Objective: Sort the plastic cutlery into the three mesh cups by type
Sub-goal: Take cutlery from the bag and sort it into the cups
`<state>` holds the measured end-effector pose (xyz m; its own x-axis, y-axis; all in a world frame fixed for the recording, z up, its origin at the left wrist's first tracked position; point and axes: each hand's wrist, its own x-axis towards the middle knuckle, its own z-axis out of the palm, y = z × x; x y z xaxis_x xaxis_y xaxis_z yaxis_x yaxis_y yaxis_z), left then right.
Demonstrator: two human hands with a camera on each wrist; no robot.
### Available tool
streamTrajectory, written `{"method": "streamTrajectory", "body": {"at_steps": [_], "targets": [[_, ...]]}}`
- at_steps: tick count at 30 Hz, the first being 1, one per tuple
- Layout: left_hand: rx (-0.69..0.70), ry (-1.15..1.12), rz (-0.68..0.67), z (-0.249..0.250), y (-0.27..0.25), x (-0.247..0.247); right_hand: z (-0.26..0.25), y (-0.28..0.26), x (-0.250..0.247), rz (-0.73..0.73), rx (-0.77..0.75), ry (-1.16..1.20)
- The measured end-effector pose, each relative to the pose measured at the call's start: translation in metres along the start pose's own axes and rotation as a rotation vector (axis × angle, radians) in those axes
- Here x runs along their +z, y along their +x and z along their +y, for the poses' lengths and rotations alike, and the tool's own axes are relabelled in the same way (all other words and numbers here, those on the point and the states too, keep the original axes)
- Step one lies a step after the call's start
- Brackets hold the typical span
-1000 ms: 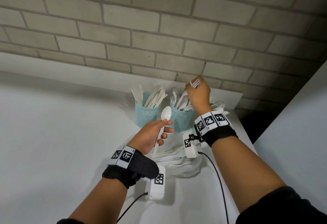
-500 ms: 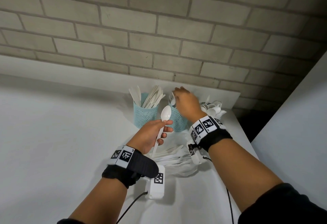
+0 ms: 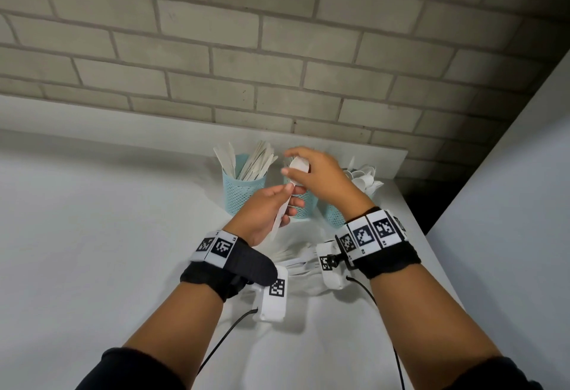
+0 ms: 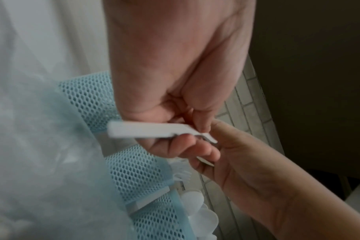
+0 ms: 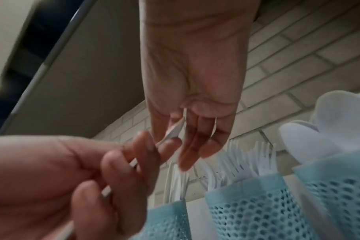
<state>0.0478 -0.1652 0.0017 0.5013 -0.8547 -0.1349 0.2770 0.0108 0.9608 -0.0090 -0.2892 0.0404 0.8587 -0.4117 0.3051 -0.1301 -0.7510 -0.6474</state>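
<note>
On the white table (image 3: 92, 235) the left mesh cup (image 3: 243, 192) shows plainly, while the hands half hide the middle cup (image 3: 305, 207) and right cup (image 3: 334, 217). Near the middle cup the left hand (image 3: 265, 214) curls round the handle of a spoon (image 3: 299, 164), and the right hand (image 3: 324, 180) pinches its bowl between thumb and fingers. The forks (image 5: 261, 165) in the middle cup show only in the wrist views.

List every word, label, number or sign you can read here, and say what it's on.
No word or number reads clearly.
Left wristband: square black-and-white code markers; tiny characters at their corners, too small to read.
Right wristband: the same, too small to read.
Wrist cameras: one code marker each, no words.
Spoon, mesh cups: no print visible.
</note>
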Motion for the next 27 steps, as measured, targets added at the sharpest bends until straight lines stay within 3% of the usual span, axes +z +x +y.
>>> {"method": "streamTrajectory", "body": {"at_steps": [2,3,5,8,11,15,17,22,25,27], "targets": [[0.004,0.026,-0.009,-0.001,0.0,0.005,0.003,-0.002,-0.009,-0.03,0.066,0.101],[0.001,0.044,-0.012,-0.003,0.0,0.006,0.004,-0.002,-0.016,0.039,0.102,0.157],[-0.021,0.122,-0.008,-0.008,-0.001,0.005,0.004,-0.003,-0.037,0.298,0.163,0.232],[-0.09,0.4,0.008,-0.015,-0.002,-0.001,0.008,-0.007,-0.071,0.68,0.155,0.156],[-0.153,0.79,-0.083,-0.023,-0.004,-0.008,0.018,-0.013,-0.088,0.818,0.136,-0.11],[-0.172,1.189,-0.163,-0.031,-0.008,-0.01,0.036,-0.015,-0.079,0.717,0.099,-0.326],[-0.173,1.253,-0.161,-0.034,-0.009,-0.009,0.048,-0.016,-0.068,0.572,0.13,-0.42],[-0.18,1.335,-0.143,-0.041,-0.012,-0.009,0.05,-0.026,-0.049,0.165,0.38,-0.507],[-0.209,1.344,-0.134,-0.044,-0.012,-0.012,0.045,-0.019,-0.051,0.093,0.39,-0.551],[-0.235,1.385,-0.169,-0.044,-0.012,-0.012,0.042,-0.015,-0.051,0.196,0.292,-0.563]]}}
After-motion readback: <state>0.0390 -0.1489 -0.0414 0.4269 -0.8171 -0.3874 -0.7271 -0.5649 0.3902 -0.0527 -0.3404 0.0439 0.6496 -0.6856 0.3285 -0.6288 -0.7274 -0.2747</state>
